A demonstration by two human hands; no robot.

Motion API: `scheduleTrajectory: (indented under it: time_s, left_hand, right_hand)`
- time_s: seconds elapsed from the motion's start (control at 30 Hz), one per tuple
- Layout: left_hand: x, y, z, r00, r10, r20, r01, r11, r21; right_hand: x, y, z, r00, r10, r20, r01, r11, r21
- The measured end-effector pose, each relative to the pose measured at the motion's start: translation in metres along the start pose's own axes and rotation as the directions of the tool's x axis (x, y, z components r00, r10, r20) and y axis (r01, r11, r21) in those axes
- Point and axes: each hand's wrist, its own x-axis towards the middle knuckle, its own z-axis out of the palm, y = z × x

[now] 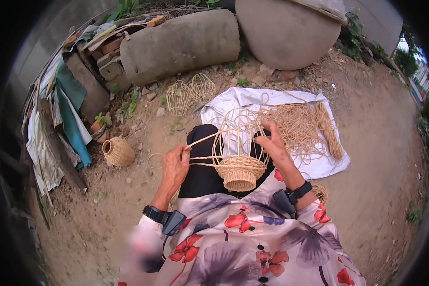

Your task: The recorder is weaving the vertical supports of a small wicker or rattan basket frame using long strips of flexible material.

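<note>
A half-woven basket (240, 168) rests on my lap, its woven base toward me and its bare wire ribs pointing away. My left hand (175, 164) is closed on a tan twisted cord (202, 141) to the left of the basket. Strands of this cord stretch from my fingers to the ribs and to the woven band. On the other side, my right hand (275, 145) grips the wire ribs at the basket's right, thumb and fingers around them. Some of its fingers are hidden behind the frame.
A white sheet (224, 102) bears a loose tan cord pile (291, 126) and a bundled skein (328, 131). Two bare wire frames (178, 97) stand on the dirt beyond. At left sits a finished woven vessel (119, 152). A concrete cylinder (181, 45) and rounded vat (288, 33) line the back.
</note>
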Motion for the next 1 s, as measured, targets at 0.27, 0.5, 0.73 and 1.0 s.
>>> scheduleTrajectory:
  time_s: [0.27, 0.5, 0.73, 1.0]
  left_hand:
    - [0.021, 0.009, -0.021, 0.838, -0.141, 0.528, 0.521, 0.498, -0.694]
    - [0.046, 0.054, 0.024, 0.793, 0.000, 0.609, 0.513, 0.538, -0.669]
    - [0.032, 0.062, 0.060, 0.944, 0.324, 0.064, -0.328, 0.943, 0.064]
    - [0.034, 0.063, 0.042, 0.971, -0.063, 0.232, 0.176, 0.846, -0.503]
  right_hand:
    - [-0.001, -0.001, 0.001, 1.000, 0.022, -0.006, -0.022, 1.000, -0.005]
    - [0.006, 0.022, 0.001, 0.998, -0.067, 0.016, 0.068, 0.997, -0.021]
    - [-0.008, 0.003, 0.001, 1.000, -0.015, 0.026, 0.015, 1.000, 0.025]
    - [-0.016, -0.012, -0.003, 0.982, 0.188, -0.023, -0.173, 0.940, 0.295]
